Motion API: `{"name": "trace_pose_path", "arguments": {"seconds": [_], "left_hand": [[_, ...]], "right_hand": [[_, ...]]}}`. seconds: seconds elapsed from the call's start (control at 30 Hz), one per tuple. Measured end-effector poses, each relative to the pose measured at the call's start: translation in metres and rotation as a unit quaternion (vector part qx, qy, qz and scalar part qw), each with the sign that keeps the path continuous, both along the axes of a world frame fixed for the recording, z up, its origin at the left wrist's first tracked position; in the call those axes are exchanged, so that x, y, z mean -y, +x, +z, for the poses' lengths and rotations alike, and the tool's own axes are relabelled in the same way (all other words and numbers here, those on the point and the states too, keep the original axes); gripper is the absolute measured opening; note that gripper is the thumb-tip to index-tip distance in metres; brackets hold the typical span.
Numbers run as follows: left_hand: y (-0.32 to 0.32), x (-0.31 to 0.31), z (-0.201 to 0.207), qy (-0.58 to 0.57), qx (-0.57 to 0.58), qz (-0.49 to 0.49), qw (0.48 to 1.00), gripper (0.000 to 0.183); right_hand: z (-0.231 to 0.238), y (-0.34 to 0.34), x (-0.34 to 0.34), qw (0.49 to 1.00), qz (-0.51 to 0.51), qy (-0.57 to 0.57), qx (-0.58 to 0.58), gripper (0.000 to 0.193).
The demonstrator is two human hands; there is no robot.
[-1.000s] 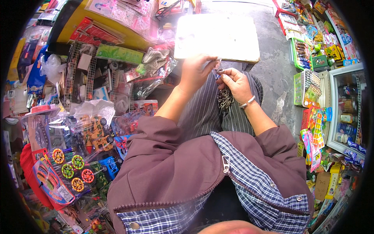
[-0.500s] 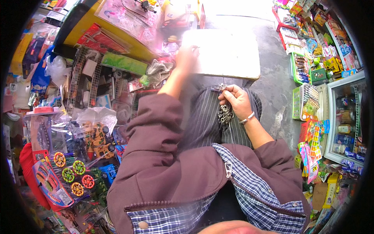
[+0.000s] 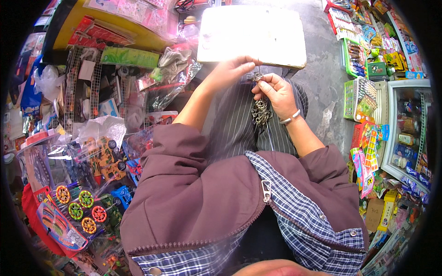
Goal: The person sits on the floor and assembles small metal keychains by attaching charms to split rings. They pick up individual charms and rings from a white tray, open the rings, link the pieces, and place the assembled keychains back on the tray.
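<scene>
A bunch of small silvery metal rings hangs on a thin wire or cord in front of my striped trousers. My right hand, with a pale bangle at its wrist, is closed round the upper part of the bunch, thumb against the fingers. Just to its left and a little above, my left hand reaches in with thumb and fingertips drawn together beside the wire's upper end. Whatever sits between those fingertips is too small and blurred to name. A bright white board-like top lies just beyond both hands.
Toys in clear packaging crowd the left side, beside wire racks and a green box. On the right stand snack packs, a tray of goods and a glass-fronted cooler. Grey floor runs between.
My left hand has come from the white top's left edge back toward me and right, up to the wire. My right hand still holds the rings, slightly higher in view. The whole view has shifted somewhat.
</scene>
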State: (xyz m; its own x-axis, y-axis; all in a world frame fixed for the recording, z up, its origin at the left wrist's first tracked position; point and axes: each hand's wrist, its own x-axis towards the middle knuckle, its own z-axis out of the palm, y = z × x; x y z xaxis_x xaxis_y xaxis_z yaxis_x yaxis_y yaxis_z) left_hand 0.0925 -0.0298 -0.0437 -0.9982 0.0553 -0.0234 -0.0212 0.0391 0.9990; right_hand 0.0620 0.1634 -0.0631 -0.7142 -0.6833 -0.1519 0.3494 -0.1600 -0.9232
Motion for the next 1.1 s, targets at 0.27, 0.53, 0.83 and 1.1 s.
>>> {"name": "trace_pose_path", "arguments": {"seconds": [0.27,0.53,0.83,1.1], "left_hand": [[-0.009,0.012,-0.017,-0.132,0.036,0.115,0.984,0.025],[-0.105,0.082,-0.061,-0.602,0.034,0.235,0.763,0.025],[-0.116,0.070,-0.073,-0.671,-0.073,0.226,0.702,0.013],[-0.104,0.061,-0.059,-0.606,-0.015,0.264,0.750,0.014]], "right_hand": [[-0.001,0.003,0.000,1.000,-0.009,0.007,-0.006,0.015],[0.003,0.004,-0.001,0.999,-0.014,0.045,-0.020,0.013],[-0.003,0.002,0.002,0.999,-0.002,0.039,-0.015,0.014],[0.000,0.007,0.001,0.998,0.003,0.047,-0.032,0.014]]}}
